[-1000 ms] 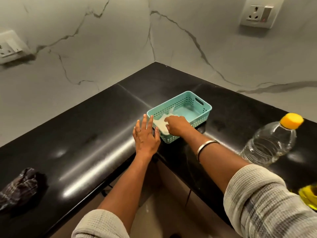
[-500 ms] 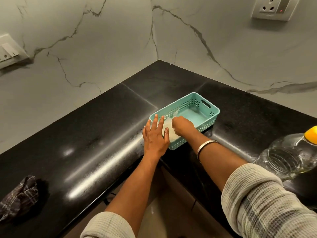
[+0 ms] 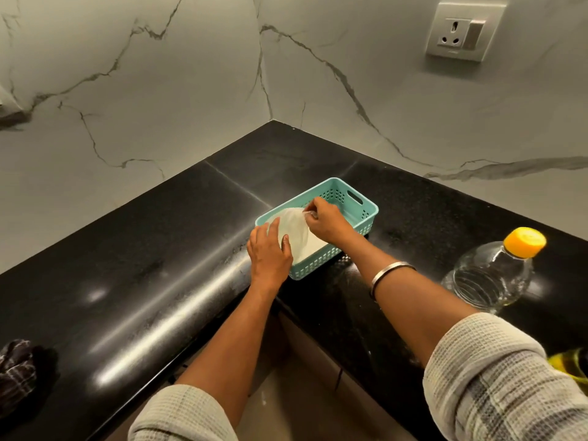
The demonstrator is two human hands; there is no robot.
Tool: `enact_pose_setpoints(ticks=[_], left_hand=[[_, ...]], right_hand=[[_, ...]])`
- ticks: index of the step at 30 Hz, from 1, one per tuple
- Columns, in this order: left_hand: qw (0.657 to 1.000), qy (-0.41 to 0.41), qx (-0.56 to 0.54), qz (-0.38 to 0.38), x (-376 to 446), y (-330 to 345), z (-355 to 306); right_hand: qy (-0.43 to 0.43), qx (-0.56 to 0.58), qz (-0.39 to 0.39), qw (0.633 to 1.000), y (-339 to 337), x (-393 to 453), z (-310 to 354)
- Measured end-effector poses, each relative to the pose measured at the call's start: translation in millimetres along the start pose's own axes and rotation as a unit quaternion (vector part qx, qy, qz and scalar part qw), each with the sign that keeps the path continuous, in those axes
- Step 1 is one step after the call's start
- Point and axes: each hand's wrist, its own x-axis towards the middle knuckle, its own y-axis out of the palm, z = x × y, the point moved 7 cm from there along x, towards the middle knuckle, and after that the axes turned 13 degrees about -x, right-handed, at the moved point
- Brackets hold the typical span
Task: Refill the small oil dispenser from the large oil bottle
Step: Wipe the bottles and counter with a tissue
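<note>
Black polished bench, L-shaped, set into a marble-walled corner; glare streaks are seen along its front edge.

Large oil bottle is seen standing on the bench's right leg, well apart from the basket, orange cap still on. Clear plastic, little oil visible at the base, so it is judged light and thin-walled, likely to give under a squeeze. Surface may be oily and slick. It is best taken round the waist below the shoulder, with the cap twisted off by the other hand.

Small oil dispenser: not identifiable with certainty. A yellow, oil-coloured object is cut off at the right edge, near the right sleeve; whether this is the dispenser cannot be told.

Teal perforated basket sits near the bench's inner corner. A white, thin, translucent sheet or bag is being drawn from it; judged soft and nearly weightless.

Right hand: fingers pinched on the sheet's upper edge. Left hand: fingers fairly straight, laid against the sheet and the basket's near rim, apparently steadying it.

Nothing lies between basket and bottle. The right forearm, with a metal bangle, crosses just beside the bottle; a knock on withdrawal is judged possible.

Dark checked cloth lies at far left. A wall socket is mounted above the bottle side.
</note>
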Motion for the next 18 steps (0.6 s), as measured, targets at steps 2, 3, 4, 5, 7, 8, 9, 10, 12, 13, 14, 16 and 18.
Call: enact_pose_setpoints(ticks=[2,3,4,5,7,8,9,10,12,13,14,16,18], left_hand=[[0.999,-0.005,-0.034,-0.024,1,-1,-9],[0.998,-0.008,-0.058,-0.037,1,-2,-17],[0.995,-0.013,-0.089,-0.048,1,-3,-23],[0.99,-0.017,-0.129,-0.058,-1,-3,-30],[0.972,-0.035,-0.224,-0.068,-4,-4,-45],[0.958,-0.046,-0.274,-0.067,-6,-4,-53],[0.944,-0.051,-0.318,-0.067,-9,-5,-61],[0.933,-0.045,-0.351,-0.068,-12,-5,-68],[0.923,-0.021,-0.379,-0.069,-18,-4,-84],[0.921,-0.009,-0.384,-0.07,-23,-3,-92],[0.919,0.0,-0.388,-0.073,-27,-1,-99],[0.916,0.012,-0.393,-0.083,-40,2,-115],[0.914,0.028,-0.395,-0.091,-53,5,-130]], right_hand=[[0.014,0.053,-0.02,0.998,-13,-7,-2],[0.02,0.082,-0.027,0.996,-19,-11,-4],[0.024,0.11,-0.029,0.993,-25,-16,-5],[0.027,0.137,-0.028,0.99,-30,-22,-6],[0.027,0.191,-0.028,0.981,-43,-35,-7],[0.025,0.217,-0.027,0.976,-50,-43,-7],[0.022,0.243,-0.024,0.969,-56,-50,-8],[0.018,0.266,-0.02,0.964,-64,-60,-8],[0.016,0.304,-0.018,0.952,-78,-77,-7],[0.015,0.316,-0.025,0.948,-87,-85,-6],[0.008,0.31,-0.044,0.95,-96,-93,-5],[-0.027,0.232,-0.108,0.966,-118,-106,-3],[-0.069,0.14,-0.149,0.976,-134,-119,3]])
